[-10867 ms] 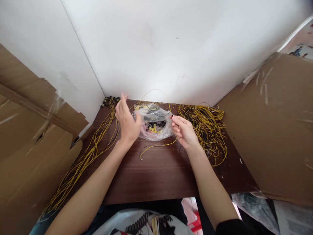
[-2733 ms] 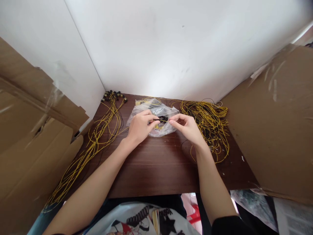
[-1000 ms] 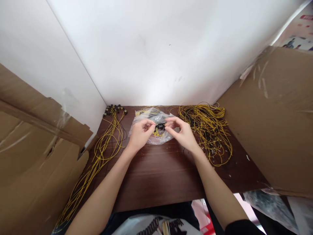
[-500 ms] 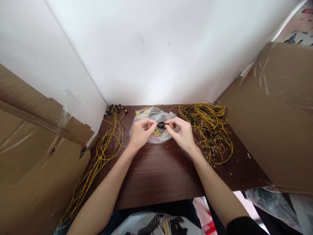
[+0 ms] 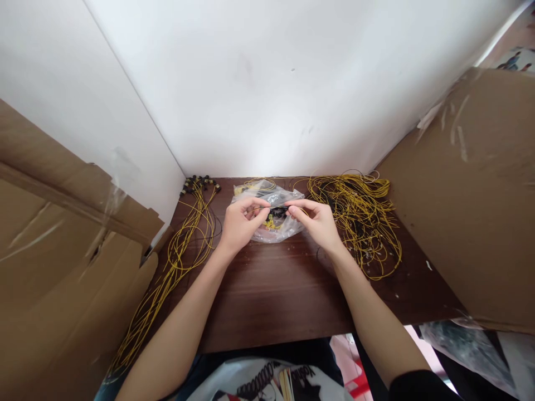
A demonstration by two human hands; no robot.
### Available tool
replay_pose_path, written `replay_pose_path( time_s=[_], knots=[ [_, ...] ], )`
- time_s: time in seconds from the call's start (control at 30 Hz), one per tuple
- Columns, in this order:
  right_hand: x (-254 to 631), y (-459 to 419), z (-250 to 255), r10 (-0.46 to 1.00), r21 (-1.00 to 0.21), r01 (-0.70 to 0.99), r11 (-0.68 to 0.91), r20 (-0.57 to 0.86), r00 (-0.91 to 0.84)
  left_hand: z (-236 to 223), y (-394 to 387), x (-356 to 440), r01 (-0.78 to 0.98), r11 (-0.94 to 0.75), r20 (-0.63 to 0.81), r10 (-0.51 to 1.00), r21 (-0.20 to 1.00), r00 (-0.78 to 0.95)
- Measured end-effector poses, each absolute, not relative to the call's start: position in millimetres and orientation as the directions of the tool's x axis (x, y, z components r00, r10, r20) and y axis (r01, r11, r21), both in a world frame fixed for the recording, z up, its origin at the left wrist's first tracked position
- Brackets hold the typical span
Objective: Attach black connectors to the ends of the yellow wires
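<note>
Pinching a thin yellow wire (image 5: 267, 208) and its small black connector (image 5: 278, 211) between them, the left hand (image 5: 241, 224) and right hand (image 5: 318, 223) work above the bag (image 5: 273, 231) mid-counter (image 5: 271, 289), finished leads (image 5: 184, 245) along the left edge, a tangled pile (image 5: 359, 223) at the right.

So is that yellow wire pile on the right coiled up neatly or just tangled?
Tangled. The wire pile sprawls in loose, crossing loops over the table, with no tie or neat coil visible.

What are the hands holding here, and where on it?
Both hands pinch one thin yellow wire near its black end: left hand, right hand.
</note>
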State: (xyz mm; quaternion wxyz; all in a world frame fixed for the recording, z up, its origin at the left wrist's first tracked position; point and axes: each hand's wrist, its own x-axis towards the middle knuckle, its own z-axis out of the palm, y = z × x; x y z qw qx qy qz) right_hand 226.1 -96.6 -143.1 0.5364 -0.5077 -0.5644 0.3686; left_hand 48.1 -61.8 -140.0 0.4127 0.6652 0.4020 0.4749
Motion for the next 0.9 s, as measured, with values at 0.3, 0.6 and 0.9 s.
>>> replay_pose_path(
  time_s=[0.3,0.6,0.9],
  knots=[
    [229.3,-96.0,-143.5,0.976,-0.978,0.097,0.183,0.192,0.103,-140.3,-60.0,40.1,0.328,-0.822,0.789,0.553,0.465,0.267],
    [233.1,-94.4,-144.5,0.977,-0.981,0.068,0.184,0.19,0.1,-146.5,-58.0,36.5,0.391,-0.867,0.764,0.471,0.31,0.441],
    [229.2,-97.4,-142.7,0.903,-0.842,0.394,0.368,0.425,0.067,-139.6,-58.6,45.7,0.332,-0.649,0.534,0.756,0.685,0.377]
  ],
)
